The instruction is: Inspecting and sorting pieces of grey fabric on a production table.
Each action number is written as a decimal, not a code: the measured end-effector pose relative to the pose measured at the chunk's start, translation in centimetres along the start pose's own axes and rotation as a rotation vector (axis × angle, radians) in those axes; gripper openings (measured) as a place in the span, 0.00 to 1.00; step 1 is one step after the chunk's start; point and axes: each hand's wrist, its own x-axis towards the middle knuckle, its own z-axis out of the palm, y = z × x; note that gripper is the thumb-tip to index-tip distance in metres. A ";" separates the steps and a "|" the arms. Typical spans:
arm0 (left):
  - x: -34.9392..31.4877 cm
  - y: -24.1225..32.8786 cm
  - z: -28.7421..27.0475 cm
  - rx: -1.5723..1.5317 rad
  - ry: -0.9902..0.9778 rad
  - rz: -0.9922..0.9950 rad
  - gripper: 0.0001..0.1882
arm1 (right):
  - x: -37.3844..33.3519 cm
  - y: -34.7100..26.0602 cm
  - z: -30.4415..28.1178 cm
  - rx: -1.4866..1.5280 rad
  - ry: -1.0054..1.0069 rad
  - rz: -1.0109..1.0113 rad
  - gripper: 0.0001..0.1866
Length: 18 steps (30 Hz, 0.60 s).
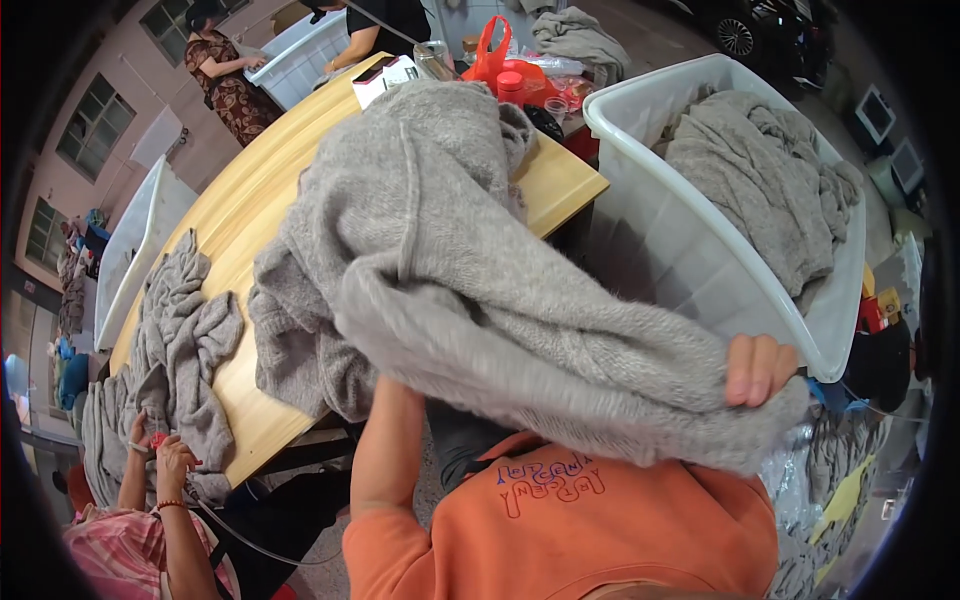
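A grey knitted sweater (430, 200) lies heaped over the wooden table (225, 195), and part of it stretches across in front of me to the right. My right hand (758, 370) is closed around the cloth near that right end, fingers curled over the top. My left forearm (392, 440) rises beneath the sweater; the cloth hides my left hand, so its fingers cannot be seen. The sweater's lower edge is smeared by motion. A raised seam runs down its middle.
A white plastic bin (700, 215) holding more grey knitwear (760, 170) stands at right. At left, a co-worker's hands (165, 455) hold a small red object by another grey knit (185, 330). A red bag (490, 60) and red-lidded jar (510, 88) sit at the far end.
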 end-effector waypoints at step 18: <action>-12.6 16.5 13.0 1.356 -1.177 0.506 0.30 | 0.1 -6.0 -1.1 0.331 -0.998 0.134 0.12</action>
